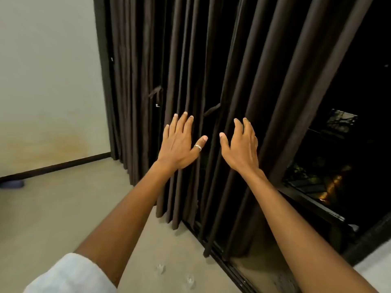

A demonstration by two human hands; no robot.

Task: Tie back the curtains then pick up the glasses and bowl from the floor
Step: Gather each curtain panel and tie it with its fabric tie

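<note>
Two hands: both are raised in front of the curtains, backs toward the camera, and neither holds anything.
Left hand [182, 142]: the fingers are spread and straight, the grip is wide and empty. The fingertips lie on or just in front of a fold of the cloth; I cannot tell if they touch it. A silver ring [198, 147] sits on the thumb. A white sleeve [69, 275] covers the upper part of this arm.
Right hand [241, 149]: the fingers are spread and a little bent, the grip is also empty. The fingertips are at a fold just to the right of the dark gap between the two hands.
Curtains [264, 85]: dark brown, in long upright folds, hanging down to the floor. They are directly behind both hands and are not gathered.
Tie cords: one knotted cord [156, 93] hangs on the folds above and to the left of the left hand. Another short cord [212, 109] sticks out between the folds, just above the gap between the hands, near both grips but not touched.
Glasses: two clear glasses [160, 268] [190, 280] are on the floor [42, 218] between the forearms, well below the hands. They are faint and small.
Bowl: I cannot find it in this view.
Window [342, 144]: dark glass to the right of the curtains, with a dark frame along the floor.
Wall [46, 81]: pale, on the left, with a dark skirting at the bottom.
</note>
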